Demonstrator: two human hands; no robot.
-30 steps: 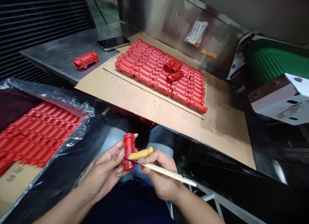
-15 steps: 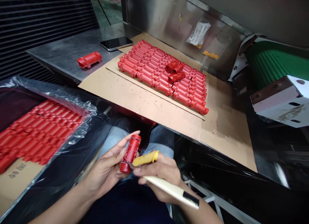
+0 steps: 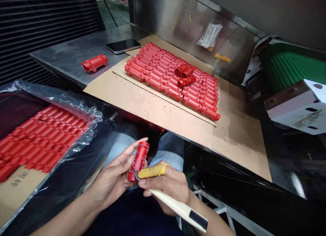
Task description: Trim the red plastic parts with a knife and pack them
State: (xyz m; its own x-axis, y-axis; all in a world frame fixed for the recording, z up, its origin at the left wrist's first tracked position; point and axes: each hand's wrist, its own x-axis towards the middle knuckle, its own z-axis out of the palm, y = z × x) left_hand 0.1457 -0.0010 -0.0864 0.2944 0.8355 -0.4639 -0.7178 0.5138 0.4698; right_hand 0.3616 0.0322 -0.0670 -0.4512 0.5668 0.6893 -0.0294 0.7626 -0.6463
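My left hand (image 3: 112, 175) holds a red moulded plastic tube (image 3: 138, 161), tilted, with its fingers wrapped around it. My right hand (image 3: 165, 185) grips a pale-handled trimming knife (image 3: 178, 209), and its small metal tip rests at the tube's lower end. A yellow finger cot (image 3: 150, 171) covers my right index finger, which lies next to the tube. Rows of matching red tubes (image 3: 170, 79) lie on a cardboard sheet (image 3: 142, 105) ahead of my hands, with several more stacked on top.
To the left, a plastic-wrapped box (image 3: 35, 141) holds rows of red tubes. A single red tube (image 3: 94, 62) and a smartphone (image 3: 123, 46) lie on a steel table (image 3: 68, 52). A green conveyor belt (image 3: 290, 66) and a white bracket (image 3: 295, 107) stand to the right.
The red tube has turned from upright to leaning right. The knife has swung down to its lower end, and my right hand has rolled, showing the handle's black band.
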